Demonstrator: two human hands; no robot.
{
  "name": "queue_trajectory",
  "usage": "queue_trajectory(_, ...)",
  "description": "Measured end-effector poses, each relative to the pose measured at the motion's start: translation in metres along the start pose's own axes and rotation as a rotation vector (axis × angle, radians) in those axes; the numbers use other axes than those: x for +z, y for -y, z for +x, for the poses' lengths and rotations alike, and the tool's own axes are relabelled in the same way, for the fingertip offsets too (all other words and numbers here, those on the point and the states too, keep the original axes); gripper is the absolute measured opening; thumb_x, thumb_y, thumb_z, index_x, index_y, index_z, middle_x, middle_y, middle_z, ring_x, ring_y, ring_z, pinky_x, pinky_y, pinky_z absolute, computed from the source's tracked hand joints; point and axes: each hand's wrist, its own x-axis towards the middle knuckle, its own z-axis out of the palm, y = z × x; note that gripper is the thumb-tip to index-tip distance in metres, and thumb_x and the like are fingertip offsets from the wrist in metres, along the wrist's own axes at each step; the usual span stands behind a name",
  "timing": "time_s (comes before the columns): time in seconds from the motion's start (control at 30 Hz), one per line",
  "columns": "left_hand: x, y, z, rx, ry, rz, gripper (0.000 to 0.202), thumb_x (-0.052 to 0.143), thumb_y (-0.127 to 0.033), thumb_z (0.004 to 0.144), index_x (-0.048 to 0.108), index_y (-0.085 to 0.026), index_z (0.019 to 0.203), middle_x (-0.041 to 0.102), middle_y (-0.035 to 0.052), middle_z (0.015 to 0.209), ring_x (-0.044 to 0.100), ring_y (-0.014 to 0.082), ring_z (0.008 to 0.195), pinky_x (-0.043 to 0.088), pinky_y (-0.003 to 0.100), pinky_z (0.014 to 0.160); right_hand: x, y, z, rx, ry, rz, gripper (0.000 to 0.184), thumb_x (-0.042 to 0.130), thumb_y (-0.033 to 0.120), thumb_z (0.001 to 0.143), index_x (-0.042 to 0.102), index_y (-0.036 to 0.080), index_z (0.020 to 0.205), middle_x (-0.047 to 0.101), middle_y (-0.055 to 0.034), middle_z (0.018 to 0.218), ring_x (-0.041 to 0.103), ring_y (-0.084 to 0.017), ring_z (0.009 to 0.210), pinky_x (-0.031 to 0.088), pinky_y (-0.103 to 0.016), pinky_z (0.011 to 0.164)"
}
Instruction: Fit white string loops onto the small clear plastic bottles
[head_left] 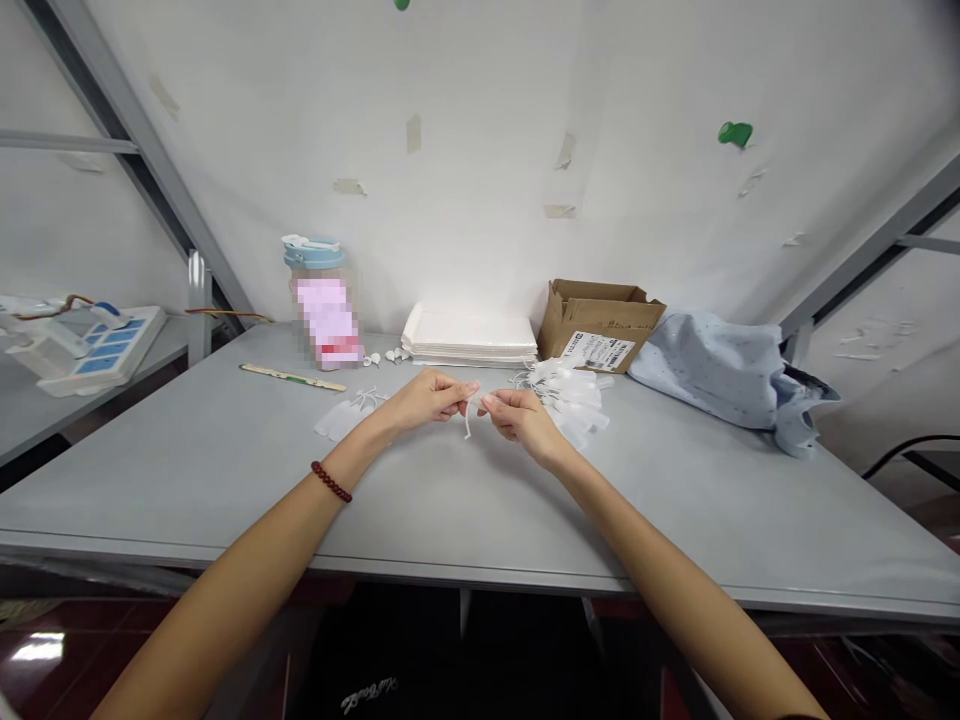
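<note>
Over the middle of the table, my left hand and my right hand meet with their fingertips pinched. Between them is a small whitish piece with a cord, its thin end hanging down. Both hands grip it, though the fingers hide much of its shape. Left of my left hand, a few flat translucent white pieces with cords lie on the table. A larger pile of similar white corded pieces is just beyond my right hand.
On the grey table stand a stack of white envelopes, an open cardboard box and a blue-lidded cup. A flat stick lies at left, small white bits behind. Pale blue cloth lies right.
</note>
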Motion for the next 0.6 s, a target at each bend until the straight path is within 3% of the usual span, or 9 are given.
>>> queue_trajectory(0.17, 0.0, 0.002, 0.001, 0.003, 0.002, 0.011, 0.049, 0.058, -0.057, 0.078, 0.056, -0.013, 0.056, 0.022, -0.0072, 0.049, 0.021, 0.0061, 0.047, 0.021, 0.023, 0.048, -0.001, 0.001, 0.001, 0.09, 0.062, 0.147, 0.037, 0.061, 0.051, 0.074, 0.054, 0.016, 0.066, 0.021, 0.0102, 0.047, 0.015, -0.005, 0.044, 0.01, -0.025, 0.045)
queue_trajectory(0.3, 0.003, 0.001, 0.002, -0.009, -0.06, -0.03, 0.052, 0.057, -0.06, 0.077, 0.054, -0.013, 0.054, 0.023, -0.0066, 0.049, 0.022, 0.0062, 0.046, 0.022, 0.023, 0.047, 0.001, 0.0, 0.001, 0.06, 0.052, 0.124, 0.037, 0.057, 0.052, 0.077, 0.052, 0.016, 0.068, 0.023, 0.0092, 0.049, 0.018, -0.006, 0.045, 0.012, -0.025, 0.046)
queue_trajectory(0.37, 0.003, 0.0, 0.002, -0.02, -0.09, -0.052, 0.053, 0.054, -0.061, 0.079, 0.055, -0.013, 0.054, 0.026, -0.0057, 0.049, 0.025, 0.0068, 0.046, 0.023, 0.024, 0.047, 0.001, -0.002, 0.002, -0.013, -0.005, 0.009, 0.036, 0.052, 0.051, 0.08, 0.051, 0.017, 0.068, 0.027, 0.0075, 0.052, 0.023, -0.007, 0.047, 0.018, -0.025, 0.047)
queue_trajectory(0.5, 0.001, -0.003, -0.002, -0.034, -0.068, -0.023, 0.045, 0.06, -0.054, 0.077, 0.063, -0.013, 0.059, 0.03, -0.005, 0.048, 0.028, 0.0068, 0.047, 0.024, 0.024, 0.047, 0.0, -0.01, 0.004, -0.222, -0.232, -0.48, 0.028, 0.048, 0.043, 0.086, 0.055, 0.017, 0.077, 0.044, 0.0024, 0.061, 0.038, -0.011, 0.057, 0.028, -0.026, 0.056)
queue_trajectory(0.6, -0.002, -0.003, -0.002, 0.002, -0.134, -0.013, 0.037, 0.065, -0.047, 0.075, 0.064, -0.013, 0.06, 0.031, -0.0053, 0.047, 0.027, 0.0068, 0.047, 0.024, 0.024, 0.048, -0.001, -0.015, 0.006, -0.296, -0.258, -0.699, 0.026, 0.045, 0.038, 0.089, 0.059, 0.016, 0.088, 0.054, -0.0012, 0.07, 0.045, -0.014, 0.063, 0.032, -0.027, 0.061)
